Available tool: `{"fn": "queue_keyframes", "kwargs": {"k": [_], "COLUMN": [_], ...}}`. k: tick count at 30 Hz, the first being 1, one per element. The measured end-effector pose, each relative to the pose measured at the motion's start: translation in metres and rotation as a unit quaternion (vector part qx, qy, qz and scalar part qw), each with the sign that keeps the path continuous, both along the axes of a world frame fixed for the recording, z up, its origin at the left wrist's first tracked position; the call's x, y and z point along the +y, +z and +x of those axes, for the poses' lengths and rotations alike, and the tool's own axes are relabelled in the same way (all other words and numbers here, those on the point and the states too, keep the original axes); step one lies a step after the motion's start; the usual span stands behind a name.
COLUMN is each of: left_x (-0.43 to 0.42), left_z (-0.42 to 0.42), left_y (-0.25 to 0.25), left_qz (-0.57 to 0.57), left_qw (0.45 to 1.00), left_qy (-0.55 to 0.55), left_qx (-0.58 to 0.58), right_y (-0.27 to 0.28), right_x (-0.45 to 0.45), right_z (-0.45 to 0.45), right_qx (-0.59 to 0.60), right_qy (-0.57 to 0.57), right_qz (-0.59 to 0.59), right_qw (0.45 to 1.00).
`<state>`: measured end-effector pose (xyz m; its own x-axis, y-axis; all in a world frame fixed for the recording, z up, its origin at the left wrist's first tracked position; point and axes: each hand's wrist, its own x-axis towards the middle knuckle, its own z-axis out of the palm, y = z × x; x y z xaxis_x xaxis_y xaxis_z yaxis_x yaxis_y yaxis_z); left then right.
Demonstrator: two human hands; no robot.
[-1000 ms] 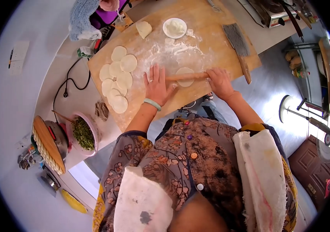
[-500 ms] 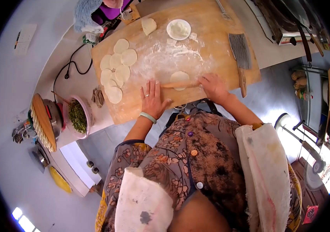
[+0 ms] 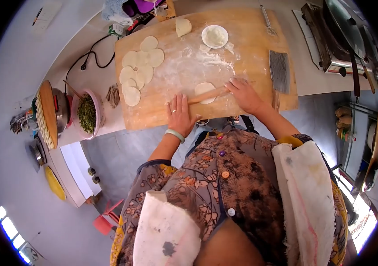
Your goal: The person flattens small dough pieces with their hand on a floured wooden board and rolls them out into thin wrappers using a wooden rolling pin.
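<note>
A wooden rolling pin [image 3: 208, 95] lies at a slant across a thin round dough wrapper [image 3: 205, 88] on the floured wooden board [image 3: 237, 26]. My left hand [image 3: 181, 116], with a ring and a pale bangle, rests over the pin's left end, fingers stretched forward. Over the right end, my right hand [image 3: 245, 95] has its fingers bent round the pin. Several finished-looking dough rounds [image 3: 145, 73] overlap at the board's left side. Further back are a lump of dough [image 3: 183, 27] and a white bowl of flour [image 3: 215, 36].
A cleaver [image 3: 279, 71] lies along the board's right side, near a metal utensil [image 3: 268, 22]. At the left stands a pink bowl of chopped green filling [image 3: 87, 114] beside a power cord [image 3: 92, 53]. A gas stove [image 3: 331, 57] with pans is at the right.
The rolling pin has turned, its right end now further from my body. My right hand has moved forward with it. The whole view has shifted slightly.
</note>
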<state>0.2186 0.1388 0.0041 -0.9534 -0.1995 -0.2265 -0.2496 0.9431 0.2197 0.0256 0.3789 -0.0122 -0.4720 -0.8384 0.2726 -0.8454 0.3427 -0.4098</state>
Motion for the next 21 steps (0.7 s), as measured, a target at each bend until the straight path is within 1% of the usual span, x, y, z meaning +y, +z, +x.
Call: {"fn": "queue_keyframes", "kwargs": {"k": [2, 3, 6, 9, 11, 12, 15, 18, 20, 21], "left_x": [0.005, 0.005, 0.005, 0.008, 0.018, 0.022, 0.023, 0.019, 0.018, 0.018], "left_z": [0.007, 0.008, 0.007, -0.007, -0.035, -0.045, -0.064, -0.061, -0.063, -0.065], "left_y": [0.001, 0.005, 0.018, -0.003, -0.013, -0.016, -0.013, -0.014, -0.008, -0.006], "left_qz": [-0.009, -0.002, 0.044, 0.045, 0.055, 0.065, 0.046, 0.058, 0.071, 0.078], "left_qw": [1.0, 0.999, 0.988, 0.988, 0.992, 0.994, 0.996, 0.992, 0.992, 0.991], "left_qy": [-0.002, 0.005, 0.026, -0.014, -0.006, -0.005, -0.044, -0.042, -0.018, -0.007], "left_qx": [0.014, 0.04, 0.145, 0.148, 0.113, 0.091, 0.07, 0.104, 0.104, 0.104], "right_y": [0.011, 0.017, 0.026, 0.042, 0.051, 0.058, 0.073, 0.075, 0.08, 0.08], "right_x": [0.003, 0.003, 0.004, 0.017, 0.028, 0.034, 0.06, 0.08, 0.088, 0.091], "right_z": [0.005, 0.007, 0.012, 0.013, 0.012, 0.012, 0.013, 0.026, 0.037, 0.041], "right_qx": [-0.067, -0.099, -0.13, -0.158, -0.147, -0.135, -0.116, -0.127, -0.135, -0.117], "right_qy": [0.012, 0.018, -0.037, -0.147, -0.197, -0.197, -0.208, -0.223, -0.241, -0.24], "right_qz": [0.055, 0.083, 0.026, 0.003, -0.019, -0.029, -0.045, -0.047, -0.047, -0.042], "right_qw": [0.996, 0.991, 0.99, 0.976, 0.969, 0.971, 0.97, 0.965, 0.96, 0.963]}}
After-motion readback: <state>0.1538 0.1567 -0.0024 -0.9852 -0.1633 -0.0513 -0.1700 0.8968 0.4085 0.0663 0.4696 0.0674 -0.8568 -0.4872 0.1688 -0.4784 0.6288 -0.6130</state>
